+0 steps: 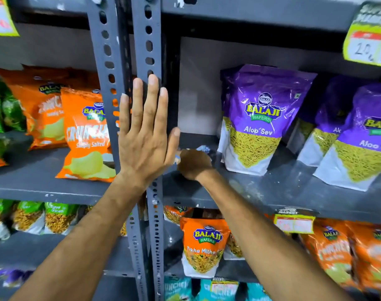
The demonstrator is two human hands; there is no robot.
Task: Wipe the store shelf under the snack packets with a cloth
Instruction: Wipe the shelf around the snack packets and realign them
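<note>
At nine o'clock of the Aloo Sev packet (258,120), the right hand (193,164) clenched the cloth (203,148) on the shelf (261,187); the left hand (145,137) braced the upright (149,40), fingers spread flat

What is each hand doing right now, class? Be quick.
Left hand: open, flat against the shelf upright, holding nothing.
Right hand: closed on the cloth, on the shelf.

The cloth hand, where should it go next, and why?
Probably slide the right hand, closed on the cloth, rightward toward the purple Aloo Sev packet: the bare shelf there looks speckled with dust. The left hand rests flat on the upright post.
</note>
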